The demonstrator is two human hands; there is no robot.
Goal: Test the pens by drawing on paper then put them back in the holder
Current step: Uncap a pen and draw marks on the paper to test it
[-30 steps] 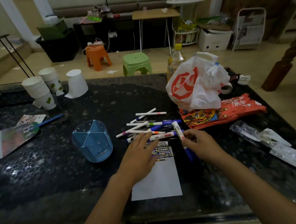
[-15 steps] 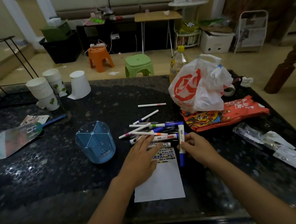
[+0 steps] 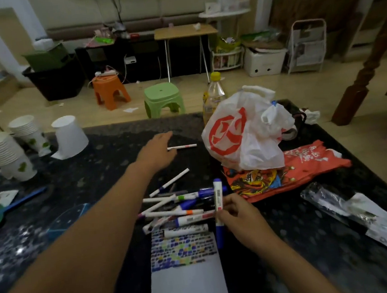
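Closest to the person lies the paper (image 3: 188,286), its upper part already thick with small coloured test marks, its lower part blank; so a good deal of testing looks done; just beside it the right hand (image 3: 238,215) pinches a blue-capped marker (image 3: 219,211), held upright at the sheet's right edge; past that a heap of pens (image 3: 174,207) lies loose on the dark table (image 3: 108,152), none of them visibly returned; the blue holder (image 3: 69,219) is mostly hidden behind the left forearm, and I cannot see inside it; farthest out, the left hand (image 3: 157,152) stretches with fingers loosely spread over the end of a stray white pen (image 3: 183,146), not visibly gripping it; most putting-away seems left.
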